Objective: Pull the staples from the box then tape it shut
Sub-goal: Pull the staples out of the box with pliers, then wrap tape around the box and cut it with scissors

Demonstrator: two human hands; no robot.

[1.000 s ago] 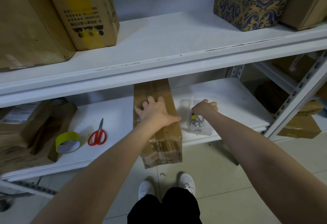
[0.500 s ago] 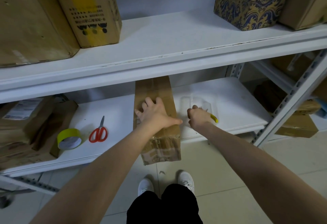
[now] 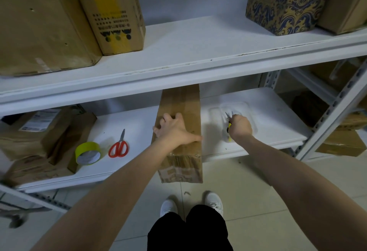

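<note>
In the middle of the lower shelf (image 3: 139, 123), the box (image 3: 179, 103), lengthwise from front to back, near end out past the shelf edge. On top of it, the left hand (image 3: 174, 129). Left of the box, the scissors (image 3: 118, 147), then the tape roll (image 3: 87, 152), then cartons (image 3: 33, 131) at the far left. Right of the box, a tray (image 3: 244, 107); over it, the right hand (image 3: 240, 126) with pliers (image 3: 229, 116). On the upper shelf (image 3: 188, 48), other cartons (image 3: 115, 20) at both ends.

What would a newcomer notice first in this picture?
The long brown cardboard box jutting off the lower white shelf, with the left hand resting on its top. Beside it, the right hand grips yellow-handled pliers over a clear plastic tray; red-handled scissors and a yellow tape roll lie further left.
</note>
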